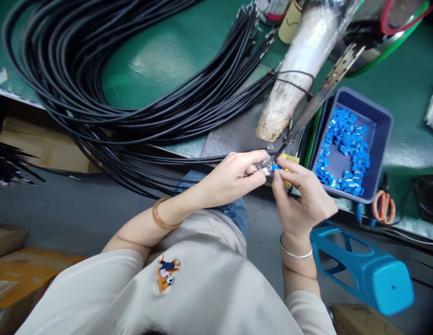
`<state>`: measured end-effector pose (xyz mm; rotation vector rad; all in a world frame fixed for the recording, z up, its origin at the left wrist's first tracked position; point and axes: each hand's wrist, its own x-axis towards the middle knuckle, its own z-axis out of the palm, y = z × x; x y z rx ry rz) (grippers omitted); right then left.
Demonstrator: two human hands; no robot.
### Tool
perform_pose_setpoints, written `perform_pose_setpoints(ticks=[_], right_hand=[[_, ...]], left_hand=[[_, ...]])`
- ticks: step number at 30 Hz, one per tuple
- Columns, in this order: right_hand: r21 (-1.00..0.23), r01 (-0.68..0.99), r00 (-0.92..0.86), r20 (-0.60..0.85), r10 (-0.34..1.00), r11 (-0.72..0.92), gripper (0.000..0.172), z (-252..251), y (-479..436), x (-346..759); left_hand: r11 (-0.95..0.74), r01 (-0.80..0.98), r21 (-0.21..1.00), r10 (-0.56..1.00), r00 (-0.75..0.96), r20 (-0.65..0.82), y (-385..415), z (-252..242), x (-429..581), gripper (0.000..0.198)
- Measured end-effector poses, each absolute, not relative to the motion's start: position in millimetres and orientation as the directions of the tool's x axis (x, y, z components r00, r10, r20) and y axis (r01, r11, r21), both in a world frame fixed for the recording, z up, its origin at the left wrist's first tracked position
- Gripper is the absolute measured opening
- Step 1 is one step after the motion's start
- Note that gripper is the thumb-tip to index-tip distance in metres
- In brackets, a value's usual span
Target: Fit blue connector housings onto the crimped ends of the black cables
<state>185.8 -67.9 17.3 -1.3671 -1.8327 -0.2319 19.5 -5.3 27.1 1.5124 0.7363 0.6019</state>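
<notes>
fingers (254, 182) on blue piece (275, 167), green tabletop (157, 60), gray floor (101, 204), stool (393, 286)

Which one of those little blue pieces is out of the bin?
The blue connector pinched by the right hand; the others in view lie loose in the blue-grey bin.

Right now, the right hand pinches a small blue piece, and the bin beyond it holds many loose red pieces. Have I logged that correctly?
Not quite: the loose pieces in the bin are blue, not red, as the head view shows. The right hand does pinch a small blue piece.
</notes>
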Motion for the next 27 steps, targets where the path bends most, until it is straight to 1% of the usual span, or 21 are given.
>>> perform_pose_setpoints(ticks=[2,6,12,17,22,27], right_hand=[[-0.354,0.851,-0.05,0.682,0.73,0.389,0.021,18.3,-67.8,184.2],[-0.37,0.84,-0.041,0.685,0.727,0.396,0.019,19.1,-65.9,183.6],[-0.427,0.809,-0.029,0.658,0.752,0.404,0.019,18.7,-61.6,186.5],[-0.403,0.819,-0.05,0.658,0.751,0.408,0.018,21.2,-60.7,187.3],[-0.384,0.839,-0.05,0.651,0.757,0.386,0.02,27.0,-62.8,186.1],[-0.273,0.87,-0.135,0.67,0.73,0.411,0.023,23.5,-65.3,185.5]], left_hand=[[-0.007,0.084,0.996,0.756,0.653,-0.05,-4.8,26.6,19.7,0.012],[-0.005,0.068,0.998,0.752,0.658,-0.042,-2.4,24.6,20.3,0.014],[0.012,0.063,0.998,0.748,0.661,-0.05,0.7,20.9,21.0,0.008],[0.004,0.058,0.998,0.754,0.656,-0.041,2.0,21.3,20.6,0.008],[-0.019,0.057,0.998,0.749,0.662,-0.023,1.4,27.3,19.1,0.013],[0.008,0.1,0.995,0.738,0.671,-0.073,0.3,26.4,17.2,0.014]])
